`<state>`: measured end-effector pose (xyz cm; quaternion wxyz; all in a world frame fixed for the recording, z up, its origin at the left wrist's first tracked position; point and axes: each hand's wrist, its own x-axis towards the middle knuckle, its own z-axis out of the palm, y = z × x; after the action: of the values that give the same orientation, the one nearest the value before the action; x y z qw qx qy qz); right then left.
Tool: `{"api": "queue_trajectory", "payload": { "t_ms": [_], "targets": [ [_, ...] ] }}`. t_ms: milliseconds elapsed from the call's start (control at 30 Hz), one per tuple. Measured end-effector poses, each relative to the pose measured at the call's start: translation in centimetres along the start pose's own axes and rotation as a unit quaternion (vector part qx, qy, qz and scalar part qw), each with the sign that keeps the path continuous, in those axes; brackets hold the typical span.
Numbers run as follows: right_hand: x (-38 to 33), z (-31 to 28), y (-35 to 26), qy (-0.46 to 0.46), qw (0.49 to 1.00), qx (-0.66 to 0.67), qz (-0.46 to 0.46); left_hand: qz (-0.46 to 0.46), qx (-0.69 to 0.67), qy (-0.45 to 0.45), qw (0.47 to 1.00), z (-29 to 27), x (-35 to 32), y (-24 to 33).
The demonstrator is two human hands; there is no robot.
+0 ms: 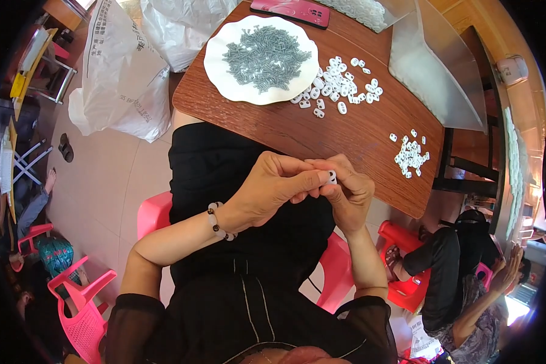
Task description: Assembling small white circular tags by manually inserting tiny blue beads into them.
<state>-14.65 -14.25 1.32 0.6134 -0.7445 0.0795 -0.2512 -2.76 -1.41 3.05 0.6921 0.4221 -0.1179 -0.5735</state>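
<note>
Just off the front edge of the brown wooden table (242,124), my two hands meet in front of my chest. A small white plastic piece with dark holes (332,177) is pinched between them. My left hand (270,185) presses its thumb against the piece, its fingers curled. Thumb and forefinger of my right hand (352,188) close round the piece from the other side. Whether a screw is in it, I cannot tell. A white scalloped plate (215,70) heaped with small grey screws (267,57) stands on the table.
Two piles of white pieces lie on the table, one beside the plate (340,82), one at the right (411,156). A pink phone (291,12) rests at the far edge, near a clear-walled bin (434,73). White sacks (124,79) stand left. Another person (467,297) sits at right.
</note>
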Motion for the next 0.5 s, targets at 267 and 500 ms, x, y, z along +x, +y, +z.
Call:
{"api": "queue_trajectory", "payload": {
  "t_ms": [267,500],
  "targets": [
    [-0.23,0.08,-0.28,0.016,1.000,-0.010,-0.025,-0.021,-0.012,-0.007,1.000,-0.05,-0.26,-0.10],
    [-0.38,0.18,-0.04,0.030,0.998,-0.024,-0.040,-0.004,-0.020,-0.006,1.000,0.13,-0.56,-0.52]
  ]
}}
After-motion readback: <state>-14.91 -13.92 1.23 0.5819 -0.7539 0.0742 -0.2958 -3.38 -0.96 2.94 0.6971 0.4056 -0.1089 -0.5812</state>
